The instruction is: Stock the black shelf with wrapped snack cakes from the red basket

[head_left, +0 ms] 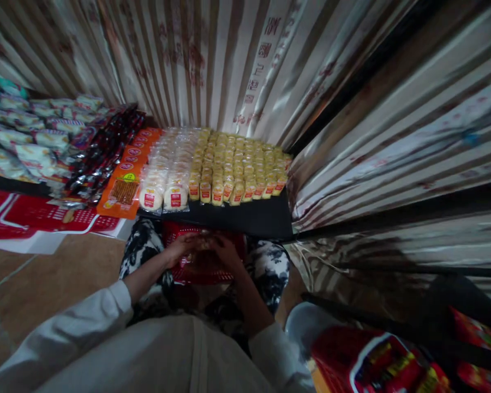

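Both of my hands meet over a red plastic basket (239,245) between my knees, below the front edge of the black shelf (249,218). My left hand (184,245) comes in from the left and my right hand (224,250) from the right, fingers curled toward each other. Small pale items seem to lie between the fingertips, too dim and blurred to name. Just beyond, on the shelf, stand rows of small yellow-wrapped snack packets (239,169). Beside them are two rows of round white wrapped pastries (175,180).
Left on the shelf lie an orange snack bag (125,180), dark shiny packets (102,150) and white packets (41,131). Another red basket (45,215) is below them. Striped curtains (213,65) hang behind and at right. A red container with packets (376,360) stands lower right.
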`<state>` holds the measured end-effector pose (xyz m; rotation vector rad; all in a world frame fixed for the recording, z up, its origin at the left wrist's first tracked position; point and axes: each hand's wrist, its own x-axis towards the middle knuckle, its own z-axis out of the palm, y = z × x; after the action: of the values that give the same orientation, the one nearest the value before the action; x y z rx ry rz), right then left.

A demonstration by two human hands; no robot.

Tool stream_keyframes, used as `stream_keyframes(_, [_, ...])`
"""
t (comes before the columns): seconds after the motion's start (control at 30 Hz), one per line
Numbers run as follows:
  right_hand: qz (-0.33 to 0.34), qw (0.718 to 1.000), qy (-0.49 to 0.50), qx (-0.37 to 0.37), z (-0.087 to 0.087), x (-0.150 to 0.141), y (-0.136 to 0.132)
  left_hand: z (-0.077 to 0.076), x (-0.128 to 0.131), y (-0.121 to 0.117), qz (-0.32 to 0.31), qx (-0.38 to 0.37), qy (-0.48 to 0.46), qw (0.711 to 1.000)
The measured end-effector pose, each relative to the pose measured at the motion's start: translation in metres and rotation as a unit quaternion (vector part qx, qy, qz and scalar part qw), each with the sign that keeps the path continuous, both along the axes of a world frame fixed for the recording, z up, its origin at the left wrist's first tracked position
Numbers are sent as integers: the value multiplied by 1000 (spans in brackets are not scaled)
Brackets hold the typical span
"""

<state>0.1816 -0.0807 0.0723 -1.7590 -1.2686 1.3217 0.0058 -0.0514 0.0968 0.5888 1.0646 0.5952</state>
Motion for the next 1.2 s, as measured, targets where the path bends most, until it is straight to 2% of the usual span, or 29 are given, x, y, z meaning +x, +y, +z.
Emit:
stream_keyframes(0.17, [-49, 998, 48, 11, 19, 2, -13, 33, 3, -6, -18, 16, -36, 999])
stream_keyframes(0.37, [-107, 986, 130, 10, 42, 7, -19, 52, 14, -5, -24, 67, 3, 997])
stream_keyframes(0.47, [-138, 976, 166, 21, 56, 13, -18, 59, 22, -4, -23, 58, -12, 998])
stream_keyframes(0.53, [-133, 975, 171, 43, 68, 19, -18, 62, 27, -3, -26, 30, -32, 999])
stream_keyframes(0.7, [-66, 966, 233, 86, 92, 37, -20, 70, 39, 6, -26, -29, -83, 996])
stream_keyframes(0.8, [-58, 958, 265, 93, 95, 46, -18, 80, 47, 13, -30, -52, -65, 996])
stream_keyframes(0.9, [-99, 953, 267, 102, 90, 53, -12, 89, 55, 21, -62, -38, -50, 996])
stream_keyframes(1.07, [-163, 946, 258, 109, 85, 63, 0, 95, 75, 35, -105, 62, -36, 992])
stream_keyframes(1.2, [-201, 942, 246, 108, 85, 71, 12, 97, 95, 50, -138, 156, 41, 977])
